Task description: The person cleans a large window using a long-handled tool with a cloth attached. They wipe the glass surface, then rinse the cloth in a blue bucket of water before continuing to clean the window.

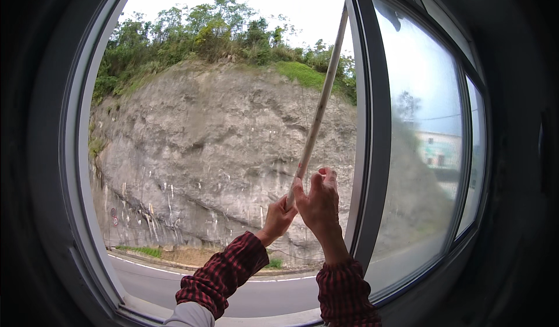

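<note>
In the open window stands a long, pale pole (pixel 322 102), tilted with its top to the right, reaching up to the upper window frame. My left hand (pixel 277 220) is closed around the pole's lower end. Just above and to the right is my right hand (pixel 318 198), its fingers raised and partly curled; the thumb lies close beside the pole, and whether it touches cannot be told. Both forearms wear red and black checked sleeves. At the top edge of the view, small dark parts near the pole's upper end are cut off.
A grey window frame (pixel 379 121) runs upright just right of my hands, with a hazy glass pane (pixel 419 161) beyond it. The window sill (pixel 279 320) lies below my forearms. Outside are a road (pixel 270 296), a rock face (pixel 218 152) and trees (pixel 227 25).
</note>
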A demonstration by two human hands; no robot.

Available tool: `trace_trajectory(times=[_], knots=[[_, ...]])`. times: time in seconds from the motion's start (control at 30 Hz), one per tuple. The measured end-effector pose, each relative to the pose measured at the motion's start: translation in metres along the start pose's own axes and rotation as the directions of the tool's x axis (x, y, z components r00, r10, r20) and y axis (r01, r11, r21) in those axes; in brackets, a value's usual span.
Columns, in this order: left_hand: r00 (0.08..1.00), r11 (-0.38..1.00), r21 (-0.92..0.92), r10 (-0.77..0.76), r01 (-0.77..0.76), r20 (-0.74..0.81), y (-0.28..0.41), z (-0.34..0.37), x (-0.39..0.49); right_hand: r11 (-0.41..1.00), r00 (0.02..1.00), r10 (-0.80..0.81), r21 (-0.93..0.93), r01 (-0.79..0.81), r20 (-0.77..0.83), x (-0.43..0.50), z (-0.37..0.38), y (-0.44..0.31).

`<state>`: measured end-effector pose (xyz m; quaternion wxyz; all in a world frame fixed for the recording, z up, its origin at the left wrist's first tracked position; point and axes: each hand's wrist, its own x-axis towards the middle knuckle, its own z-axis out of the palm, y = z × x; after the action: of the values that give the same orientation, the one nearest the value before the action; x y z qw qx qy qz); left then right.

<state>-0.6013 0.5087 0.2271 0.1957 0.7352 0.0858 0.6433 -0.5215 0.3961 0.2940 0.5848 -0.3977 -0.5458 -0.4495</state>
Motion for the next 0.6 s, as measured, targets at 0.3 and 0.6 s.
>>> trace_trajectory(times=[0.3, 0.6], knots=[[0.992, 0.991, -0.071, -0.104, 0.110, 0.077, 0.009, -0.006, 0.005, 0.034, 0.750, 0.460, 0.835, -0.549, 0.474, 0.090, 0.076, 0.029], [0.984, 0.977, -0.174, -0.093, 0.120, 0.154, -0.003, 0.044, 0.066, 0.561, 0.774, 0.632, 0.667, -0.491, 0.039, 0.139, 0.117, 0.112]])
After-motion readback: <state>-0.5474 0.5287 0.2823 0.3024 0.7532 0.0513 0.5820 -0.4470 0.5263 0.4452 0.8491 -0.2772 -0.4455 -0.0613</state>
